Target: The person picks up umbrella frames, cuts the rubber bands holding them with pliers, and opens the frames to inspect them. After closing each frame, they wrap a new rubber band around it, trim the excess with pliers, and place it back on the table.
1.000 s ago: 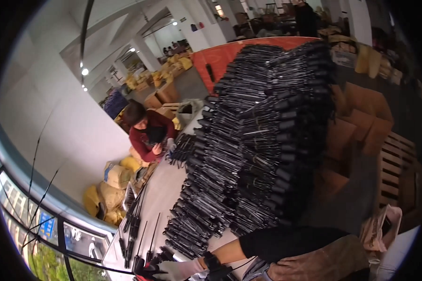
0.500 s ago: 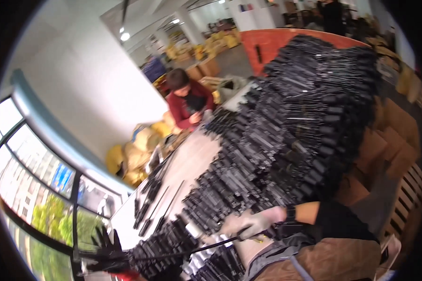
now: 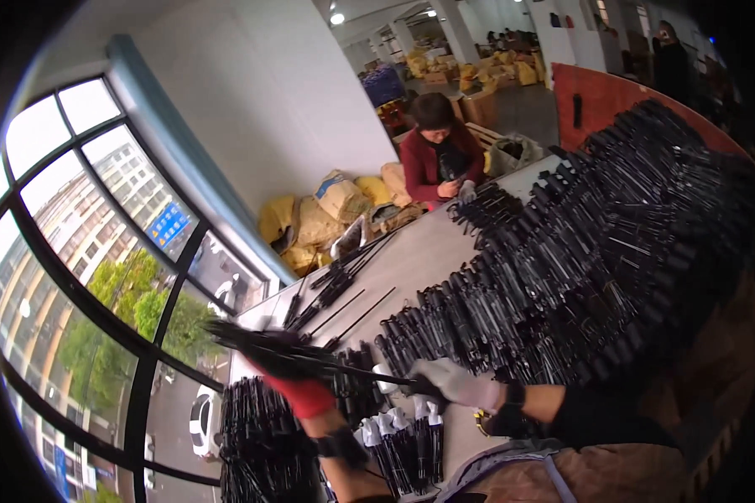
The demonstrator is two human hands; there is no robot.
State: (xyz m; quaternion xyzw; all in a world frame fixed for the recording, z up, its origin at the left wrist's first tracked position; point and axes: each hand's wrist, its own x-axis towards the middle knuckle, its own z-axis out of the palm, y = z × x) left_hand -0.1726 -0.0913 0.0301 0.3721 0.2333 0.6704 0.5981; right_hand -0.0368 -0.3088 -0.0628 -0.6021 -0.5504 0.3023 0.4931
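Note:
A black folding umbrella [image 3: 362, 371] stretches across in front of me, its shaft drawn out and its dark ribs bunched at the left end. My right hand [image 3: 453, 383], in a whitish glove, is closed around the handle end. At the ribs is my left hand [image 3: 281, 356], in a dark glove with a red cuff. Motion blur and the dark ribs hide its fingers. Below the shaft lie several folded umbrellas with white wrapped ends [image 3: 401, 436]. A dense stack of black umbrellas [image 3: 264, 427] sits beneath my left forearm.
A long heap of black umbrellas [image 3: 554, 285] covers the right of the pale table [image 3: 424, 260]. Across it, a person in dark red [image 3: 439, 155] handles something small. Loose umbrellas [image 3: 344, 281] lie by the window edge. Yellow sacks [image 3: 340, 201] stand behind; a red board [image 3: 608, 105] borders the heap.
My left hand was spread open low at the left; it has risen to the ribs, away from the table edge. My right hand keeps the handle. The view has swung left.

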